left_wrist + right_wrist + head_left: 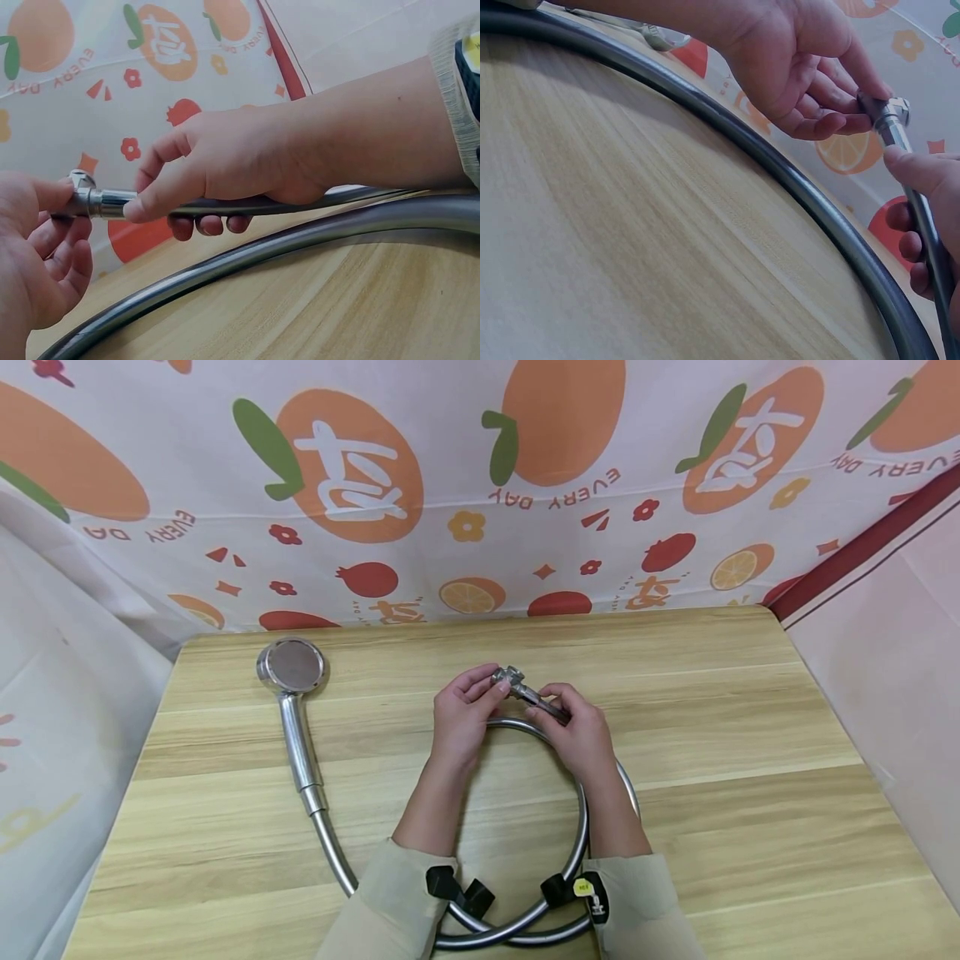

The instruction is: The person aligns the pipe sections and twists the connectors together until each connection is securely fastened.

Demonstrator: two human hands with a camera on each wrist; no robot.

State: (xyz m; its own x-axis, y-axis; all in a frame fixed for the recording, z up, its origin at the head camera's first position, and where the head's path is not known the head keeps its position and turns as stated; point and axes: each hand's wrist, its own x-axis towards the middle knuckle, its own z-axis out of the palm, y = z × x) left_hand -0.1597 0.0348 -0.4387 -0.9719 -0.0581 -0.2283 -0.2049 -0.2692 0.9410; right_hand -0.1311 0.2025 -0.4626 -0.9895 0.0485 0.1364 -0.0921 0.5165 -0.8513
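Note:
My left hand (461, 714) pinches a small chrome valve fitting (510, 676) between thumb and fingers above the tabletop. My right hand (579, 733) grips the end of a grey metal shower hose (582, 827), thumb along its chrome connector (114, 201). In the left wrist view the connector lies in line with the fitting, right up against it. The right wrist view shows the same joint, the fitting's short side stub (901, 111) pointing away from the left fingers. The hose loops below both hands. At its other end a chrome shower head (295, 666) lies at the left.
A wood-grain table (750, 793) bears everything. Behind it hangs a white cloth (435, 435) printed with fruit. Hose coils cross near the front edge, partly under the sleeves (390, 902). Black straps with small devices (592, 895) sit at both wrists.

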